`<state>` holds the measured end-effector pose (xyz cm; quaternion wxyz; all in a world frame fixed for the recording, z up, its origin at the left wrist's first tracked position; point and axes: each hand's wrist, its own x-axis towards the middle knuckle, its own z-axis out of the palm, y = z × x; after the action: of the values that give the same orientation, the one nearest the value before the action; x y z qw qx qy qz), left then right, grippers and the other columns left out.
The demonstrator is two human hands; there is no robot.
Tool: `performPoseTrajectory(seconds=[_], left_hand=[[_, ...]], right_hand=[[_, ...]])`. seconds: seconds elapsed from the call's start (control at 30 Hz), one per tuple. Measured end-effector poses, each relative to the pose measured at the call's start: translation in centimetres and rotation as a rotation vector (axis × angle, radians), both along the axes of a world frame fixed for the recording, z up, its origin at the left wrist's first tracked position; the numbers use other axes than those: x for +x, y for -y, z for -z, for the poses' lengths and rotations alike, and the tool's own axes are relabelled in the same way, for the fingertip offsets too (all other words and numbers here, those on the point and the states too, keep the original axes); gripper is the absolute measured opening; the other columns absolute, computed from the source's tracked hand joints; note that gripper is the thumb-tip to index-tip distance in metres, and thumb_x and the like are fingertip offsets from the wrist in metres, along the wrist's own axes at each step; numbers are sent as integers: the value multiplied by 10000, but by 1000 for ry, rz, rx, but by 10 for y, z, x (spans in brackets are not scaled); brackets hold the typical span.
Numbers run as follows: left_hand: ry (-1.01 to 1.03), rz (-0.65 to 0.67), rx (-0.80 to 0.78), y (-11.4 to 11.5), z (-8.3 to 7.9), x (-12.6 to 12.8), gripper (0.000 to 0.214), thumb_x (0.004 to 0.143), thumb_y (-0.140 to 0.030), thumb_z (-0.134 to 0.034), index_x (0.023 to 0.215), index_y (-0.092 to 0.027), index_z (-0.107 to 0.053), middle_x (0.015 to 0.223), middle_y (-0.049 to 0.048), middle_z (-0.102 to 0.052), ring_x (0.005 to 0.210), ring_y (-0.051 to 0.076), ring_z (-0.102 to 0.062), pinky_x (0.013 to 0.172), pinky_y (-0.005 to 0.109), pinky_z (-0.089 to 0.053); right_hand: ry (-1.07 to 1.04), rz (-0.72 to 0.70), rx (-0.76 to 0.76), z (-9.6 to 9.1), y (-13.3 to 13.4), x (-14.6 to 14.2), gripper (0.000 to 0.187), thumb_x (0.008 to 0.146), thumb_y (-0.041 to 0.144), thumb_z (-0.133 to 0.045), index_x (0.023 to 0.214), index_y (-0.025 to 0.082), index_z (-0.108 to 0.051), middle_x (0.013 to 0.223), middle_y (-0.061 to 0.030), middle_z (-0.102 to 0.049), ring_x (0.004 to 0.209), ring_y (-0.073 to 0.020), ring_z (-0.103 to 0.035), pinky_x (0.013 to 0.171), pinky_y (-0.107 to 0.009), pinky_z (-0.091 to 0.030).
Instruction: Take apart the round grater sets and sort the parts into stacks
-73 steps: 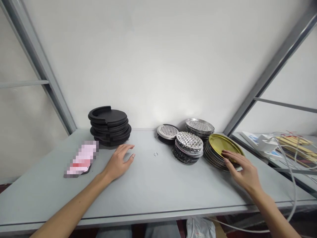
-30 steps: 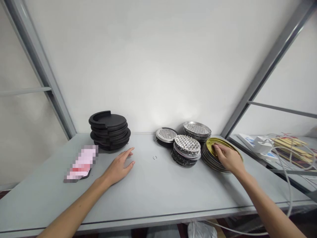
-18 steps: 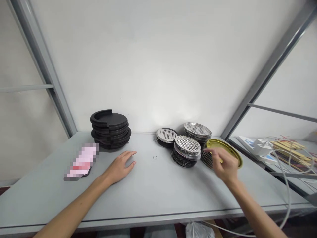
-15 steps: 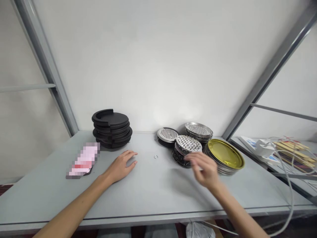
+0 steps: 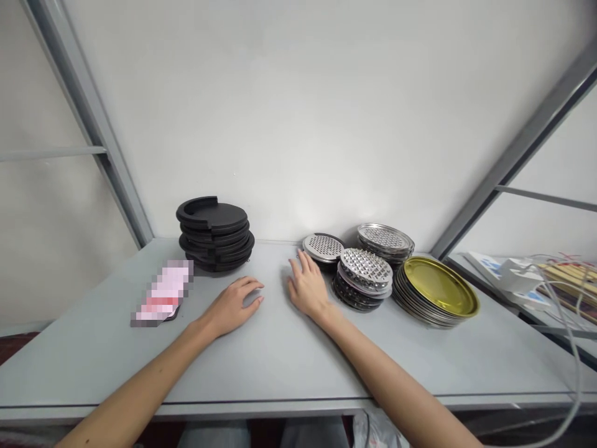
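My left hand [image 5: 237,305] rests on the grey tabletop, fingers apart and holding nothing. In front of it stands a stack of black round holders [image 5: 214,233], each with a raised partial rim. My right hand [image 5: 308,285] reaches out with spread fingers over the table. Its fingertips are close to a perforated metal grater disc [image 5: 323,247] on a black base; whether they touch I cannot tell. Right of this hand is a stack of round spiked grater discs [image 5: 366,267]. Behind those lie larger silver grater discs [image 5: 385,238], and to the right a pile of gold-coloured round lids [image 5: 441,286].
A phone [image 5: 165,292], blurred out by pixels, lies on the left of the table [image 5: 275,373]. White adapters [image 5: 520,277] and cables lie on a surface at the right. Grey metal posts [image 5: 116,180] flank the table before a white wall.
My right hand has moved left and away from me, from the spiked grater discs to beside the perforated disc, hiding the small ring's spot. The view has shifted slightly; my left hand stays put.
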<state>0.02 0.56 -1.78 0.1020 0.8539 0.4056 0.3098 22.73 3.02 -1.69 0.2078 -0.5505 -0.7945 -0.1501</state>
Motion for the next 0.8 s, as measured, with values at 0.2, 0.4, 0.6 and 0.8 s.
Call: performPoseTrajectory(seconds=[0.2, 0.4, 0.6, 0.8], left_hand=[[-26, 51, -24, 2, -2, -1, 262, 880, -273, -557, 1118, -217, -651, 1114, 62, -655, 1003, 221, -639, 909, 342, -517], [-33, 78, -44, 4, -6, -2, 258, 892, -274, -548, 1123, -213, -646, 1115, 66, -652, 999, 217, -636, 914, 340, -512], [-7, 74, -26, 3, -5, -3, 237, 905, -265, -530, 1103, -213, -650, 1096, 63, -658, 986, 213, -642, 889, 336, -522], [97, -20, 113, 1, -5, -5, 425, 896, -235, -545, 1319, -221, -498, 1197, 88, -606, 1054, 225, -613, 916, 372, -518]], right_hand=[[24, 361, 35, -19, -46, 13, 681, 815, 243, -561, 1398, -35, -344, 1458, -314, -338, 1367, -410, -296, 1077, -493, -273], [106, 419, -120, -22, -57, 21, 423, 832, 177, -551, 1213, -3, -526, 1223, -311, -558, 1150, -363, -535, 921, -431, -415], [135, 293, -71, -33, -47, 22, 315, 882, 88, -435, 1170, 95, -563, 1140, -190, -639, 1085, -275, -581, 887, -358, -440], [54, -46, 145, -34, -29, 26, 402, 900, 79, -422, 1286, 127, -523, 1298, -125, -601, 1218, -246, -524, 1012, -375, -394]])
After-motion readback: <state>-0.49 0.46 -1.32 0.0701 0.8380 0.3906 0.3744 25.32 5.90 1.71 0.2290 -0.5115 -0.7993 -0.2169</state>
